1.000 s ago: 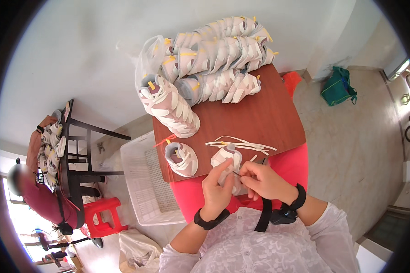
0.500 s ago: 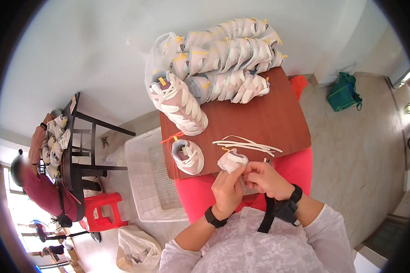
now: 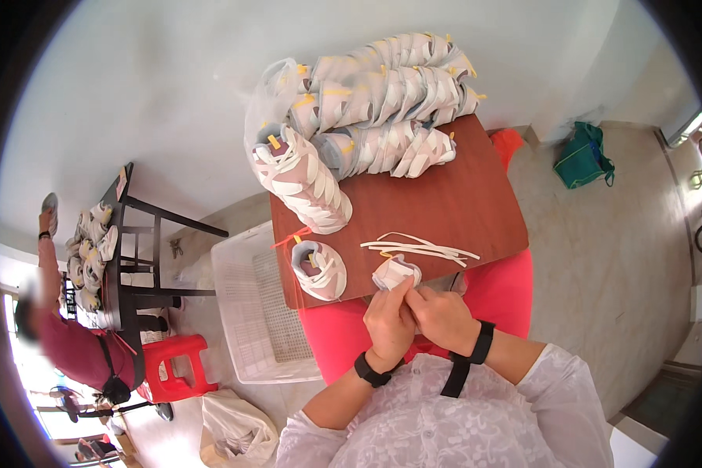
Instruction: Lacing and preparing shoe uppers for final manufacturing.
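Observation:
My left hand [image 3: 390,320] and my right hand [image 3: 443,316] are pressed together at the near edge of a brown table [image 3: 452,203]. Both grip one small pale pink-and-white shoe [image 3: 395,272], whose toe sticks out above my fingers. Just beyond it lie a few loose white laces [image 3: 421,248]. A matching single shoe [image 3: 318,270] rests on the table to the left of my hands. Further back sits a large pile of the same shoes [image 3: 366,101] with yellow tags.
A white plastic crate [image 3: 253,312] stands on the floor left of the table. Further left are a dark table with more shoes [image 3: 93,242], a red stool [image 3: 175,366] and another person in red [image 3: 66,343]. A green bag [image 3: 583,156] lies at the right.
The view has shifted slightly. My hands have stayed on the shoe and drawn closer together over it, covering more of it than before.

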Available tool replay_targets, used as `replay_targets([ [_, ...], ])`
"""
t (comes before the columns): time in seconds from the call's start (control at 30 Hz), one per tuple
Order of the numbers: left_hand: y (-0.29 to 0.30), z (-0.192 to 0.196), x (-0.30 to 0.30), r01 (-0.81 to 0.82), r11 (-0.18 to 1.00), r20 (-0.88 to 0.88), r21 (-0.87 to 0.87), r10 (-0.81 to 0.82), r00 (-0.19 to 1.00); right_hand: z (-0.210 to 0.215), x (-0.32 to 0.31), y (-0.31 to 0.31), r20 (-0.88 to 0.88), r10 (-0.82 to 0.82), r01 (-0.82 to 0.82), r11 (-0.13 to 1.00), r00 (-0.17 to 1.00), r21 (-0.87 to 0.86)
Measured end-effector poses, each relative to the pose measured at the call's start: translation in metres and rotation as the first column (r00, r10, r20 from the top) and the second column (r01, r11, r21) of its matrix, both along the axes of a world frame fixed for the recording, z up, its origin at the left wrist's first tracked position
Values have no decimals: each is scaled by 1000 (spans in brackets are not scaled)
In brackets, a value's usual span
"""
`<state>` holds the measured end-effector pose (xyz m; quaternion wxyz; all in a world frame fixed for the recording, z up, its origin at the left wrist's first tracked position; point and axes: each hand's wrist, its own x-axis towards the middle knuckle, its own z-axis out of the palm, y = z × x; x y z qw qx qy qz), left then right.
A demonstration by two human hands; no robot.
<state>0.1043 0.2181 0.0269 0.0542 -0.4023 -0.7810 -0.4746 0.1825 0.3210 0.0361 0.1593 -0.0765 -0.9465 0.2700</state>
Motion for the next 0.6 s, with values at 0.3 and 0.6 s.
replay_targets([
  [0.3, -3, -9, 5, -7, 999, 85, -34, 10, 996, -2, 1, -4, 57, -44, 45, 999, 997, -27],
  [0.6, -2, -3, -5, -29, 1000, 299, 3, 26, 954, 15, 1, 25, 354, 15, 314, 425, 935, -849],
])
